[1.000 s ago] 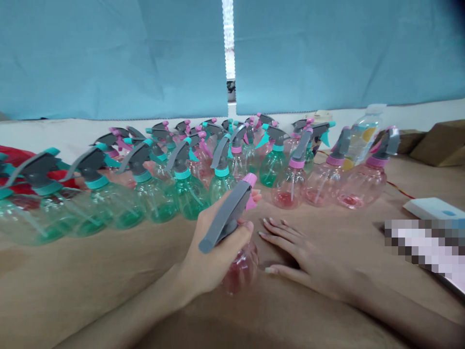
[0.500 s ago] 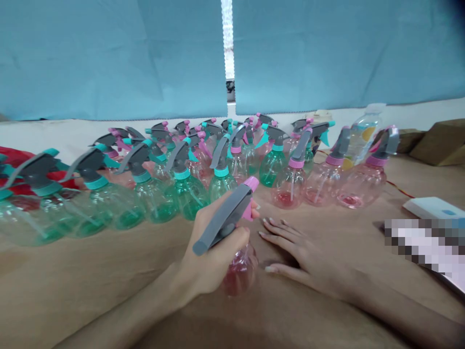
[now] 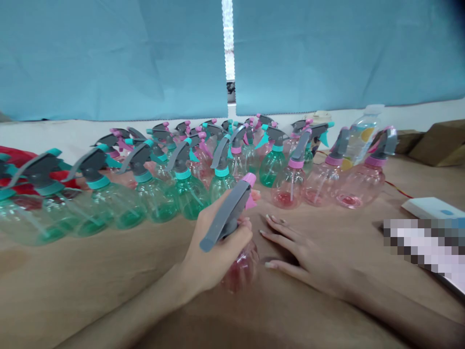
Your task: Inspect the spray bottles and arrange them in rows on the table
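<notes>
1. Left hand (image 3: 218, 257), mine: curled closed around the spray bottle below its grey head.
2. Spray bottle (image 3: 228, 217), pink nozzle: in that grip, at centre of the dial, nozzle toward 1 o'clock.
3. Right hand (image 3: 308, 257), mine: at 3 o'clock, palm down on the table (image 3: 127, 281), fingers extended and spread (holding nothing).
4. Turquoise-collared bottles (image 3: 191, 196), front row: 9 to 12 o'clock, green liquid.
5. Pink-collared bottles (image 3: 321, 183), three in front: 2 o'clock.
6. White box (image 3: 432, 208): 3 o'clock, beyond my right hand.

Blue cloth (image 3: 109, 58) — bright strip (image 3: 228, 39), brown tabletop (image 3: 90, 271)
</notes>
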Motion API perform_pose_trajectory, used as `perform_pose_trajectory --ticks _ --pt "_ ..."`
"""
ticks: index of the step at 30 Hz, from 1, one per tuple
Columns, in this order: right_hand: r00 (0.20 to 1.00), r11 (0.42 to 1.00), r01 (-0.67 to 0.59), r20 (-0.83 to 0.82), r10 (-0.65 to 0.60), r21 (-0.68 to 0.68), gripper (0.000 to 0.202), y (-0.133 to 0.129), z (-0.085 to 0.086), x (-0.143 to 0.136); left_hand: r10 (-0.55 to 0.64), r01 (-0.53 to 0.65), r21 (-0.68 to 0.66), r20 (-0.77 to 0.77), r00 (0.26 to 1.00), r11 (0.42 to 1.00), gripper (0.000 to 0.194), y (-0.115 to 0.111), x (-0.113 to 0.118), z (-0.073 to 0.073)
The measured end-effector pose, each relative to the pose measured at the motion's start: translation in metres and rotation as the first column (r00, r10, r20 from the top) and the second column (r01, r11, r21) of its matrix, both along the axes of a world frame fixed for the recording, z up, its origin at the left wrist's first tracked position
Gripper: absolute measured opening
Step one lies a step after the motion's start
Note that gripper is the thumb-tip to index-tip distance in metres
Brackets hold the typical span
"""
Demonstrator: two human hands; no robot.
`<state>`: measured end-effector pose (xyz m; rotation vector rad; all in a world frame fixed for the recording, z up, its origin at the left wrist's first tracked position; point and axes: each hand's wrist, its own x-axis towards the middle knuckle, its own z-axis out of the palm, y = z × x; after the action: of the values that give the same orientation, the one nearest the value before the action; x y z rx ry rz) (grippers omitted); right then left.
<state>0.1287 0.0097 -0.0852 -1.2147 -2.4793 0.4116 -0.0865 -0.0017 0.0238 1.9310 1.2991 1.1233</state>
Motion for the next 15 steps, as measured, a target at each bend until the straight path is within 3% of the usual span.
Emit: perform_pose_trajectory --ticks 15 --pt "1.0 1.0 0.011 0.018 -0.011 0.007 0.063 0.0014 0.0001 0.001 0.037 -0.037 0.04 -0.016 0.999 0.999 0.03 0.0028 0.0024 -0.0027"
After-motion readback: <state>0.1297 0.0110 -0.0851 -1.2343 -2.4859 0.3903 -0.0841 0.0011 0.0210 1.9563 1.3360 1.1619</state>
